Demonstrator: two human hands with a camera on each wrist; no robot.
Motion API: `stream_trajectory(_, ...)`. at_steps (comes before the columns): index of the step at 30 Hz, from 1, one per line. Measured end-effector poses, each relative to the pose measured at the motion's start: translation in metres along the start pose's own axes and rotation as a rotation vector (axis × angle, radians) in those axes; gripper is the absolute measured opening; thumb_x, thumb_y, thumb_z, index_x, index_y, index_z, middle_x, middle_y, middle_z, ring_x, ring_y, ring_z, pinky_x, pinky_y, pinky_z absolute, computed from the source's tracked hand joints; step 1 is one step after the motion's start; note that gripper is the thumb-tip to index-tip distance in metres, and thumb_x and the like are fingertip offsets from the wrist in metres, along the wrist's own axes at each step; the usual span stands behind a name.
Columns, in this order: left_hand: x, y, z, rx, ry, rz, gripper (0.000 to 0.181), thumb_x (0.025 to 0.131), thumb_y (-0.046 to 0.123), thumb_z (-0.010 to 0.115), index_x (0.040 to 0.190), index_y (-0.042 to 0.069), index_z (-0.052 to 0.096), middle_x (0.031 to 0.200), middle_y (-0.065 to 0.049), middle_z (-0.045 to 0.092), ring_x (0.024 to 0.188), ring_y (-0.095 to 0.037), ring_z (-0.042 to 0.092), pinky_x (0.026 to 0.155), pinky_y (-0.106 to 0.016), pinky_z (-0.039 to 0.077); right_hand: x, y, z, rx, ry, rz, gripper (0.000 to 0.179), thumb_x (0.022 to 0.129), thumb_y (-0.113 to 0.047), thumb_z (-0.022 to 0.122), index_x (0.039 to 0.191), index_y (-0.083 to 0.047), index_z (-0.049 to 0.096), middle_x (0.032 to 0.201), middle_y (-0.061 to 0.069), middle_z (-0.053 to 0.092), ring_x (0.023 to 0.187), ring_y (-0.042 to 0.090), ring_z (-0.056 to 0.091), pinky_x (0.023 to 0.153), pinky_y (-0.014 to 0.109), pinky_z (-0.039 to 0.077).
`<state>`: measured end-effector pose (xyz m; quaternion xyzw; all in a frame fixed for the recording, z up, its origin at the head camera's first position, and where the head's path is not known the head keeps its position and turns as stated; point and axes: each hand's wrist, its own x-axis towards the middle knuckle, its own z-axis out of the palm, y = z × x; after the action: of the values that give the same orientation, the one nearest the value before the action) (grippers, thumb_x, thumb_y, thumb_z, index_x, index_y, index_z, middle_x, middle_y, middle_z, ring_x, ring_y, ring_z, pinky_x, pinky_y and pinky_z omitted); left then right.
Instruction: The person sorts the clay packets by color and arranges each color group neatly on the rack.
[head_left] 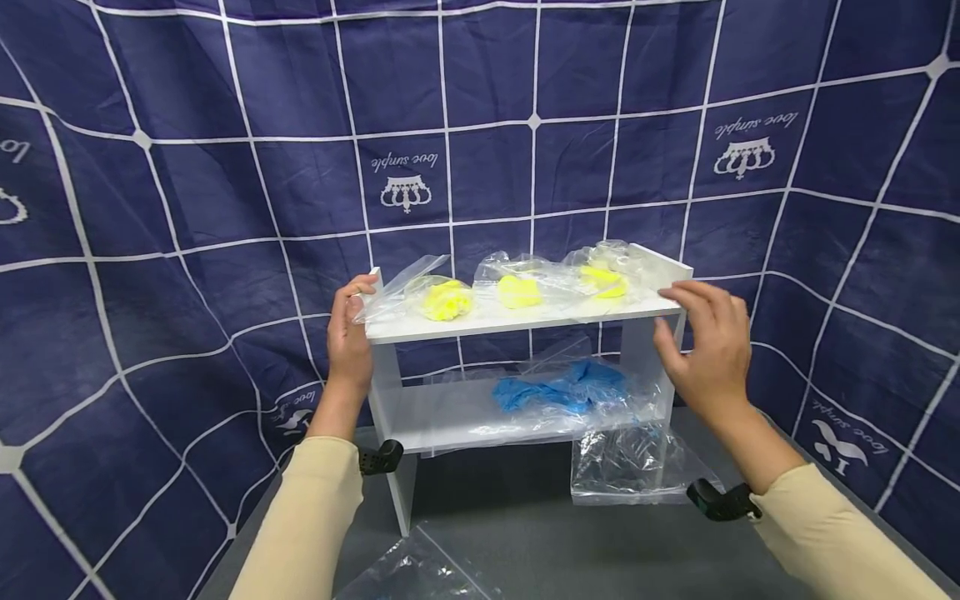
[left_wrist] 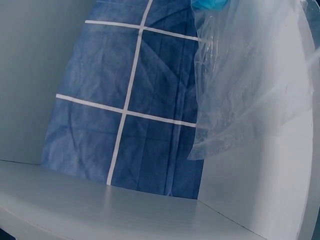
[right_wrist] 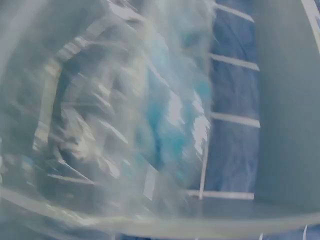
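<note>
A small white two-tier shelf (head_left: 420, 329) stands in front of me. My left hand (head_left: 351, 333) grips the upper edge of its left side panel, next to a loose plastic bag flap. At the right end, my right hand (head_left: 708, 350) is spread, thumb apart from the fingers; its fingertips are by the right panel, and I cannot tell whether they touch. Along the top board lie clear bags with yellow crumpled pieces (head_left: 447, 300), (head_left: 519, 292), (head_left: 603, 282). Clear bags with blue crumpled pieces (head_left: 558, 392) lie on the lower board, blurred in the right wrist view.
One clear bag (head_left: 626, 467) hangs from the lower board's front right. Another clear plastic bag (head_left: 420, 571) lies on the dark grey tabletop (head_left: 517, 517) near me. A navy checked cloth (head_left: 487, 175) hangs behind and at both sides.
</note>
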<state>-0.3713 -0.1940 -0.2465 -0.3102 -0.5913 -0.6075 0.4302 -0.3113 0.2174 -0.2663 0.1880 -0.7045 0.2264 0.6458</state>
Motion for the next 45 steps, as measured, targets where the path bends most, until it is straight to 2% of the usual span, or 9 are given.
stream_trajectory(4,0.0,0.0,-0.004,-0.002,-0.004,0.008,0.041,0.102,0.027,0.036,0.105,-0.013,0.044,0.13,-0.02,0.053,0.131,-0.02,0.045,0.109,-0.028,0.028,0.019,0.02,0.002,0.108,-0.106,0.206,0.047,0.085,-0.019,0.06,0.13,-0.01,0.056,0.142,0.009,0.05,0.125,0.033,0.044,0.098,0.039,0.034)
stream_trajectory(10,-0.001,0.004,-0.003,-0.002,0.011,-0.015,0.04,0.102,0.025,0.035,0.106,-0.014,0.043,0.131,-0.023,0.051,0.132,-0.024,0.043,0.108,-0.025,0.028,0.032,0.039,0.01,0.541,-0.336,0.501,0.037,0.099,-0.021,0.049,0.135,-0.011,0.052,0.152,-0.002,0.041,0.141,0.01,0.033,0.102,0.012,0.03)
stream_trajectory(16,-0.003,0.024,0.005,0.028,-0.025,-0.041,0.038,0.102,0.019,0.032,0.108,-0.018,0.041,0.132,-0.031,0.046,0.134,-0.032,0.04,0.108,-0.025,0.027,0.03,0.051,0.014,0.908,-0.266,0.62,0.03,0.1,-0.02,0.048,0.124,-0.006,0.057,0.14,-0.003,0.052,0.138,0.011,0.035,0.099,0.012,0.034)
stream_trajectory(21,-0.004,0.038,0.005,0.089,-0.032,-0.079,0.035,0.102,0.016,0.03,0.114,-0.015,0.042,0.139,-0.027,0.044,0.136,-0.03,0.038,0.109,-0.026,0.026,0.029,0.05,0.018,0.965,-0.225,0.621,0.027,0.099,-0.018,0.051,0.12,-0.003,0.059,0.133,-0.003,0.055,0.135,0.011,0.038,0.097,0.012,0.037)
stream_trajectory(26,-0.009,0.031,-0.001,0.107,-0.031,-0.186,0.036,0.102,0.018,0.034,0.133,-0.001,0.042,0.151,-0.009,0.038,0.142,-0.018,0.033,0.111,-0.023,0.024,0.03,0.046,0.019,0.964,-0.187,0.614,0.023,0.098,-0.017,0.052,0.115,-0.003,0.06,0.129,-0.003,0.057,0.131,0.011,0.042,0.098,0.012,0.037)
stream_trajectory(30,-0.026,0.029,-0.009,0.15,-0.066,-0.262,0.046,0.101,0.013,0.037,0.146,0.018,0.032,0.153,-0.001,0.036,0.138,-0.01,0.035,0.107,-0.018,0.028,0.029,0.044,0.018,0.961,-0.169,0.607,0.022,0.099,-0.016,0.051,0.113,-0.002,0.06,0.129,-0.003,0.058,0.128,0.01,0.045,0.097,0.013,0.037)
stream_trajectory(36,-0.06,0.048,-0.022,0.309,-0.044,-0.315,0.051,0.099,0.007,0.044,0.147,0.023,0.036,0.145,-0.004,0.046,0.122,-0.013,0.051,0.093,-0.013,0.04,0.026,0.044,0.02,0.984,-0.175,0.602,0.023,0.099,-0.016,0.05,0.115,-0.002,0.059,0.13,-0.002,0.056,0.13,0.011,0.043,0.099,0.014,0.035)
stream_trajectory(41,-0.087,0.057,-0.04,0.554,-0.062,-0.275,0.035,0.094,0.006,0.054,0.127,0.017,0.058,0.118,-0.002,0.059,0.094,0.001,0.055,0.076,-0.008,0.042,0.028,0.041,0.02,0.962,-0.17,0.589,0.023,0.099,-0.016,0.05,0.115,-0.002,0.059,0.131,-0.002,0.056,0.131,0.011,0.041,0.099,0.014,0.034)
stream_trajectory(45,-0.123,0.051,-0.064,0.666,-0.263,-0.089,0.021,0.087,0.002,0.064,0.105,0.013,0.066,0.097,0.003,0.06,0.08,0.005,0.052,0.07,-0.008,0.043,0.027,0.04,0.021,0.965,-0.163,0.58,0.022,0.099,-0.015,0.05,0.115,-0.002,0.059,0.131,-0.001,0.056,0.131,0.012,0.041,0.1,0.014,0.033)
